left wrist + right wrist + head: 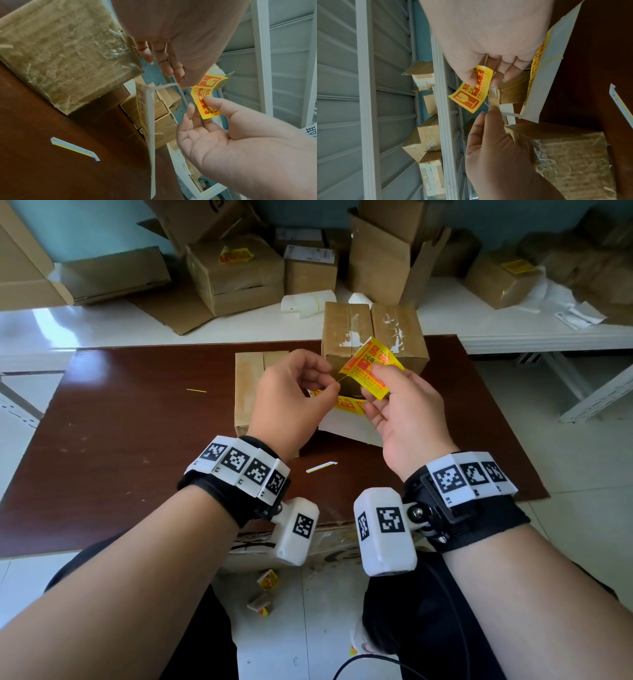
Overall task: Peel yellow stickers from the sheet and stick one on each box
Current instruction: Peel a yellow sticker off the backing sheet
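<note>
My right hand (373,383) pinches a peeled yellow sticker (368,368) with red print between thumb and fingers, held up in front of the taller taped box (394,326). The sticker (205,100) (471,94) curls free in both wrist views. My left hand (334,386) pinches a thin white strip (164,86) that is still joined to the sticker sheet (349,422). The sheet (147,121) hangs below the hands. A flatter taped box (251,381) lies on the brown table (137,422), partly behind my left hand.
A loose white strip (322,467) and a yellow sliver (196,390) lie on the table. Several boxes stand on the white shelf behind, two bearing yellow stickers (236,254) (517,266). Crumpled scraps (267,580) lie on the floor by my knees.
</note>
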